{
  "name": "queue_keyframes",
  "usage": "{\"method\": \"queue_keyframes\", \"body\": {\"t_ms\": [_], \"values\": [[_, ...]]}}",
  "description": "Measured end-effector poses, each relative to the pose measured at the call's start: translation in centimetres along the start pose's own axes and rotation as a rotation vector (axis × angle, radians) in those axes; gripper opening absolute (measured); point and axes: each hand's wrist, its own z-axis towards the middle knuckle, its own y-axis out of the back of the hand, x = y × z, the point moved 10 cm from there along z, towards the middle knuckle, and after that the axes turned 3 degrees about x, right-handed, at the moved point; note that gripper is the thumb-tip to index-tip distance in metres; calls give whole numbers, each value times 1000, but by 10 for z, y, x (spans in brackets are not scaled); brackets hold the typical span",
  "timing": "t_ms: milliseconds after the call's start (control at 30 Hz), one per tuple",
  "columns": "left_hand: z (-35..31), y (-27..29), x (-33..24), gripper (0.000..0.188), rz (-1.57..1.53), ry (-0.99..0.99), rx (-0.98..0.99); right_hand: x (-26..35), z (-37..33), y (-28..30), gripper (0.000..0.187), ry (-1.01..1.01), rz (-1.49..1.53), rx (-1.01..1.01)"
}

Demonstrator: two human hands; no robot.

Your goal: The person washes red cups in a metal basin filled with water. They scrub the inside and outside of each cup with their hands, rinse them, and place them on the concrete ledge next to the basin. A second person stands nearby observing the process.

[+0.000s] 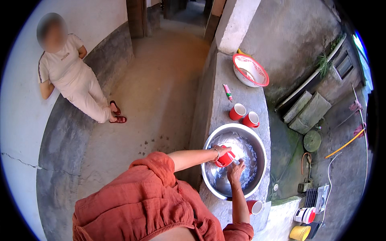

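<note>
Inside a wide silver metal basin (262, 160), my left hand (220, 152) grips a red mug (226, 160), which is tilted on its side. A bracelet circles that wrist. My right hand (235, 172) hangs over the basin just beside the mug, its fingers apart and holding nothing I can see. Shallow water with bright reflections appears to cover the basin's bottom. Two red mugs with white insides, one (237, 112) and another (251, 119), stand beyond the basin. A further red mug (255, 207) is near my right forearm, at the basin's near side.
The basin stands on a concrete ledge (241, 96). Farther along it lie a pink-and-green tube (228, 92) and a red-rimmed white enamel basin (257, 83). At left, a person (72, 76) leans on the wall. Down to the right are a yellow bucket (299, 233) and concrete slabs (311, 112).
</note>
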Motion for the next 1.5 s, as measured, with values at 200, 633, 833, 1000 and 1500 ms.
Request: {"method": "queue_keyframes", "body": {"t_ms": [200,633,833,1000,1500], "values": [[-21,7,-4,68,-112,57,-55,19,-9,16,60,-82,-143,178],[-5,8,1,68,-123,27,-5,40,-20,72,33,92,-213,-29],[-25,-1,-10,66,-130,36,18,-29,-10,2,33,-10,395,162],[-17,-13,-4,56,-346,102,199,39,0,30,51,-225,1488,263],[-58,-37,-23,51,-237,164,397,-77,-4,23,44,-524,626,-124]]}}
